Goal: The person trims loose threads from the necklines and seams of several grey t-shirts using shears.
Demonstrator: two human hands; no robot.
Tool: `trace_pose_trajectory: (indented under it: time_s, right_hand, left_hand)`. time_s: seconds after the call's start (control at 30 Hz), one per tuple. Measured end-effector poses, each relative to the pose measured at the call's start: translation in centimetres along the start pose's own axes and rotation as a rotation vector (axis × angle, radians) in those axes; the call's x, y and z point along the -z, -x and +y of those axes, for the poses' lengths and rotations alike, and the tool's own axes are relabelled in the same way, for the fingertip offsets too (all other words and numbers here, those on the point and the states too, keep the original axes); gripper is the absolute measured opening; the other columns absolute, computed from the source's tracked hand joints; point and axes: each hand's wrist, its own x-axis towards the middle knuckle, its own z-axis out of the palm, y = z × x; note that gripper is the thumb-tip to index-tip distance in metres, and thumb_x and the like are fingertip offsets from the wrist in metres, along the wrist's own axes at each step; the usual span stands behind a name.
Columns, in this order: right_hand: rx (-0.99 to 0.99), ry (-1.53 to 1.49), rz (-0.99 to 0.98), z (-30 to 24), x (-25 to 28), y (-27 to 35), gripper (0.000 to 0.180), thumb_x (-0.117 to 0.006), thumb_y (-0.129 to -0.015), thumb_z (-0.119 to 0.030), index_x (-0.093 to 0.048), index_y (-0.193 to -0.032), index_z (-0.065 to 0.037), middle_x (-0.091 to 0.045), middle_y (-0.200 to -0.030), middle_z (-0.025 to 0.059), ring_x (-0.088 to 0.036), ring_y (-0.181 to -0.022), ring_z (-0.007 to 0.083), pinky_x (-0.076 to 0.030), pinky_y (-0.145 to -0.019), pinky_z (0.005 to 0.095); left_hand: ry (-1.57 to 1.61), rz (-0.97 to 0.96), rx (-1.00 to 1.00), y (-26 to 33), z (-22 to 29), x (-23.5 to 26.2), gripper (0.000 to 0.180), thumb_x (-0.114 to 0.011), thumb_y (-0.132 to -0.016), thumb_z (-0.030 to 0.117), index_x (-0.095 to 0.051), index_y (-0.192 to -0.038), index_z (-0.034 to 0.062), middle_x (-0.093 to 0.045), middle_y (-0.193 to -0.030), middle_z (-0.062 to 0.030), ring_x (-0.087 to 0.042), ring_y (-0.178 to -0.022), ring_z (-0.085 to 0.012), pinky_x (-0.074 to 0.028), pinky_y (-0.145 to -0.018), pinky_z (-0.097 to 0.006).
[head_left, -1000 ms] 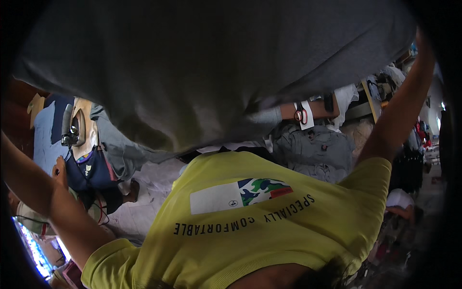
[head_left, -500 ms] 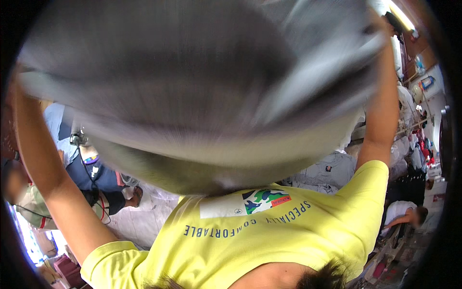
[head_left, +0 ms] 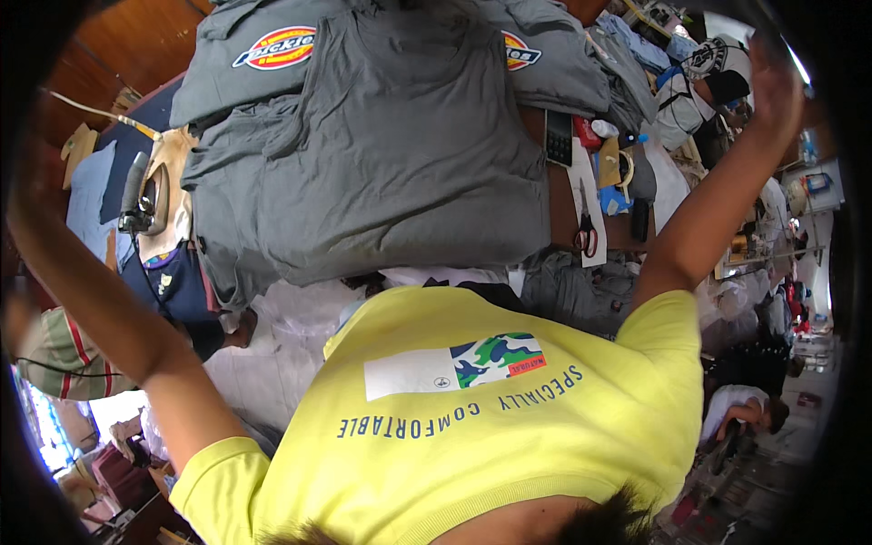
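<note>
A grey garment (head_left: 400, 173) lies spread over a stack of grey shirts on the table, its lower edge toward me and a few soft creases across it. Neither hand touches it. My right hand (head_left: 774, 91) is raised at the upper right, fingers stretched out, with nothing visible in it. My left hand (head_left: 32, 168) is raised at the far left, dark and blurred at the picture's rim, so its fingers cannot be made out. Two grey shirts with an oval red and yellow print (head_left: 278, 47) show behind the spread garment.
An iron (head_left: 150, 200) stands on a pad at the left. On the right lie a phone (head_left: 559, 138), scissors (head_left: 586, 232) and tape (head_left: 625, 168). A person in a striped top (head_left: 68, 354) is close on the left; another person (head_left: 740, 409) bends down at the far right.
The grey cloth that was blurred in the air between my raised hands has come down flat on the table. Both hands are now away from it, and the table's things show again.
</note>
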Motion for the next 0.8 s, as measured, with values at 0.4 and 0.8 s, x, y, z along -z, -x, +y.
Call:
trace_pose_trajectory:
  time_s: [0.4,0.8]
  right_hand:
    - [-1.038,0.102,0.656,19.1,13.7,44.4,0.041,-0.043,-0.083,0.006,-0.049,-0.12,-0.008,-0.058,-0.11,0.0102,-0.058,-0.095,0.0228,-0.05,-0.083,0.04]
    - [-1.094,0.105,0.587,17.9,12.8,44.3,0.035,-0.056,-0.086,-0.006,-0.048,-0.12,-0.009,-0.057,-0.109,0.0092,-0.056,-0.098,0.0205,-0.046,-0.084,0.0357]
  left_hand:
    - [0.526,-0.038,1.003,32.4,-25.3,9.0,0.033,-0.04,-0.086,-0.002,-0.047,-0.118,0.0013,-0.058,-0.108,-0.0174,-0.058,-0.101,-0.0293,-0.044,-0.094,-0.047]
    - [0.342,0.112,0.932,34.4,-24.2,7.4,0.048,-0.058,-0.084,-0.001,-0.038,-0.128,0.0052,-0.063,-0.099,-0.0114,-0.063,-0.09,-0.0186,-0.053,-0.08,-0.034]
